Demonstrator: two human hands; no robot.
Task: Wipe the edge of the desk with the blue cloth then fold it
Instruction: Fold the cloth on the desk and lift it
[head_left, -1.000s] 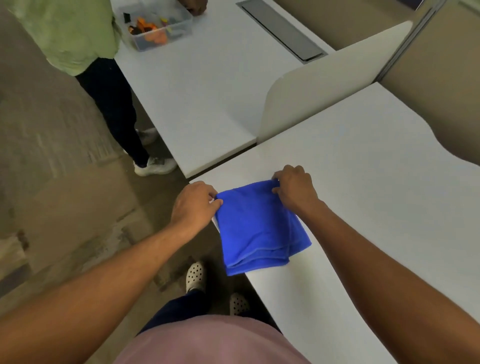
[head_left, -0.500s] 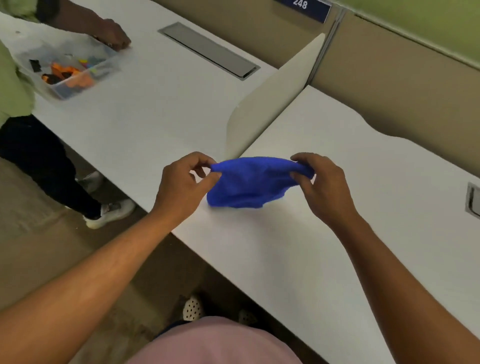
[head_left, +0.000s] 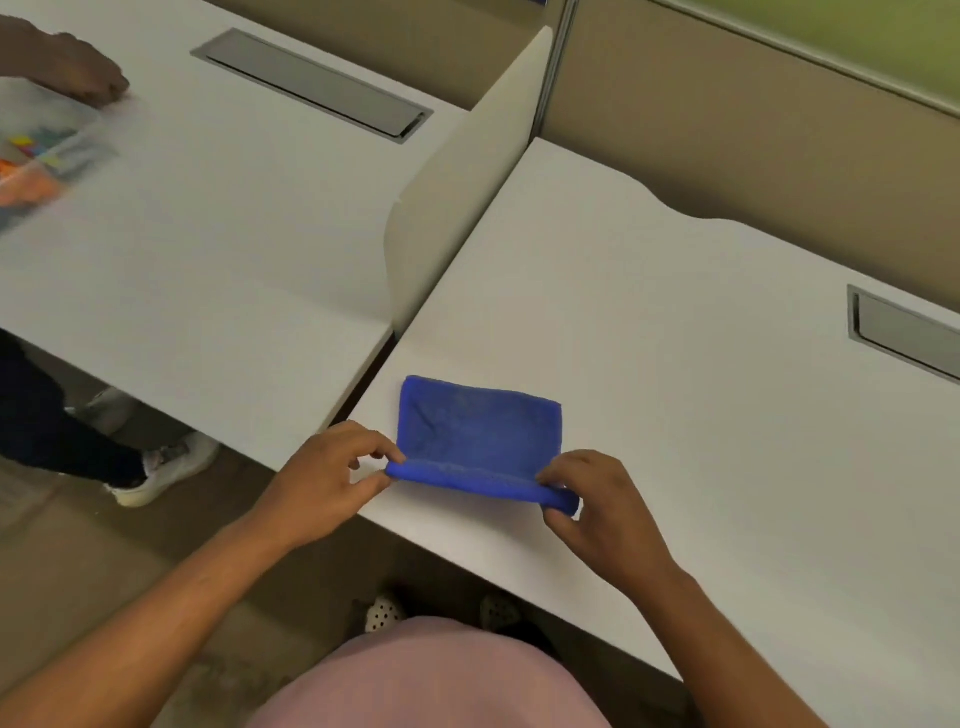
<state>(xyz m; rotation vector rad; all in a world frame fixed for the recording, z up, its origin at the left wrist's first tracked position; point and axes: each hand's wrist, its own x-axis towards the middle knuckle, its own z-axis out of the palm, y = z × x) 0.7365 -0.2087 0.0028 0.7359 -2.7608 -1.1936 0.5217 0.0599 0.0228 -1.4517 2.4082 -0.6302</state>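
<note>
Blue cloth (head_left: 480, 434) lies flat on the white desk (head_left: 675, 364), near its front corner; left hand (head_left: 324, 480) pinches the near-left corner, right hand (head_left: 597, 506) pinches the near-right one; the near edge is lifted, curling over between the two grips.

At the left edge a blurred clear bin (head_left: 44, 161) is cut off, its orange and coloured contents too smeared to identify. Another person's hand (head_left: 78, 78) enters from the top-left corner, the arm cropped; their dark trousers (head_left: 47, 426) and one white shoe (head_left: 161, 467) show only below the neighbouring desk (head_left: 208, 249). The cable hatch (head_left: 904, 332) at the right runs off frame. The spotted shoes (head_left: 384, 613) are mostly hidden behind the pink shirt (head_left: 441, 680) and the desk (head_left: 727, 415). The fingertips gripping the blue cloth (head_left: 478, 431) tuck under its rolled near edge
</note>
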